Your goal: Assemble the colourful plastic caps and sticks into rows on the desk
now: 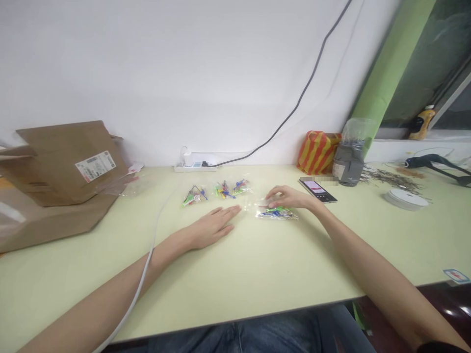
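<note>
Your right hand (pixel 289 197) curls narrowly over a clear bag of colourful parts (pixel 276 213), grip unclear; your left hand (pixel 213 226) lies open. Hasty tugging could split the bag, spilling parts

A brown cardboard parcel (pixel 64 164) is propped at left; a white plastic power strip (pixel 195 165) is laid along the wall's foot.

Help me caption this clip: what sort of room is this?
Probably a small packing workspace. A brown cardboard parcel with a white printed label sits on the pale green table, and clear plastic bags of colourful small parts lie in a row.
</note>
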The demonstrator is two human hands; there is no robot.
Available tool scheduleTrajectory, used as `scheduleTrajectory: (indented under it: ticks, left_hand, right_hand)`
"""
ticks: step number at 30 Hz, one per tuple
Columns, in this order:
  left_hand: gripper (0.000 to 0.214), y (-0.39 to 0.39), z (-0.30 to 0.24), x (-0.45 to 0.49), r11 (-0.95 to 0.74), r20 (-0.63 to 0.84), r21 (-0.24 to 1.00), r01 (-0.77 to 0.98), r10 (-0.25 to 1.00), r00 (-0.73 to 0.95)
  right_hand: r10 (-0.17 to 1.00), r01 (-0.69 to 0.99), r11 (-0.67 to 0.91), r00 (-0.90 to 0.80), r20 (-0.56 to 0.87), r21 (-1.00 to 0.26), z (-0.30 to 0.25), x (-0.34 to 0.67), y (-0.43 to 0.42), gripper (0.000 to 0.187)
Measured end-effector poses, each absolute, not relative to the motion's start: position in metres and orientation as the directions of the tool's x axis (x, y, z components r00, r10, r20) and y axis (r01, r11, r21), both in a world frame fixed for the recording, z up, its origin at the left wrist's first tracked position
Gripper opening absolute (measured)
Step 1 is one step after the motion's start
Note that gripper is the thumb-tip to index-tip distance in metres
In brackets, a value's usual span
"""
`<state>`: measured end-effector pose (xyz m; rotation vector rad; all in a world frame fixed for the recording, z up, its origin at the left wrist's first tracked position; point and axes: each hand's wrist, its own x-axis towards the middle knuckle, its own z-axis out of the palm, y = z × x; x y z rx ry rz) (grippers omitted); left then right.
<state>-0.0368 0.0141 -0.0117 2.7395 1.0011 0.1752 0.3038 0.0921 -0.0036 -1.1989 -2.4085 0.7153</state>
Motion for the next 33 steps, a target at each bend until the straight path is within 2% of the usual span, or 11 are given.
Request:
scheduleTrajectory:
  ticks: [3,6,9,11,13,14,16,18,24,29,33]
  left_hand:
    - [0.07,0.011,-0.009,-0.035,-0.728,0.113,0.248,0.639,0.677,0.727]
    - [0.067,0.01,-0.007,-0.032,-0.734,0.176,0.251,0.631,0.675,0.716]
    - [0.061,0.011,-0.009,-0.031,-0.747,0.118,0.258,0.613,0.654,0.748]
    - [0.058,0.013,-0.012,-0.032,-0.747,0.052,0.263,0.611,0.643,0.764]
    - [0.057,0.015,-0.013,-0.033,-0.746,0.024,0.259,0.613,0.64,0.768]
    - [0.057,0.016,-0.014,-0.034,-0.748,0.027,0.253,0.614,0.639,0.768]
    - [0.059,0.016,-0.013,-0.035,-0.749,0.053,0.246,0.615,0.644,0.763]
    - [0.06,0.016,-0.01,-0.035,-0.737,0.083,0.247,0.629,0.663,0.744]
    - [0.051,0.01,-0.006,-0.029,-0.656,0.193,0.291,0.696,0.753,0.629]
    - [0.046,0.01,-0.006,-0.03,-0.602,0.351,0.37,0.708,0.796,0.494]
    - [0.054,0.009,-0.003,-0.032,-0.634,0.258,0.387,0.669,0.772,0.581]
  right_hand:
    - [0.805,0.673,0.59,-0.535,0.257,-0.447,-0.006,0.271,0.079,0.057]
    - [0.853,0.789,0.501,-0.383,0.354,-0.356,-0.004,0.26,0.073,0.052]
    - [0.944,0.879,0.306,-0.23,0.236,-0.366,-0.002,0.271,0.073,0.046]
    - [0.963,0.849,0.265,-0.259,0.076,-0.457,-0.004,0.279,0.075,0.041]
    - [0.925,0.712,0.281,-0.381,-0.018,-0.643,-0.006,0.282,0.076,0.041]
    - [0.899,0.612,0.285,-0.438,-0.016,-0.738,-0.007,0.281,0.076,0.044]
    - [0.872,0.409,0.284,-0.486,0.056,-0.867,-0.007,0.276,0.075,0.05]
    - [0.876,0.242,0.284,-0.46,0.148,-0.928,-0.003,0.269,0.072,0.052]
    - [0.878,-0.172,0.246,-0.377,0.294,-0.954,0.019,0.25,0.054,0.055]
    - [0.902,-0.327,0.182,-0.32,0.29,-0.927,0.028,0.248,0.049,0.048]
    - [0.938,-0.468,0.219,-0.142,0.318,-0.856,0.029,0.27,0.067,0.038]
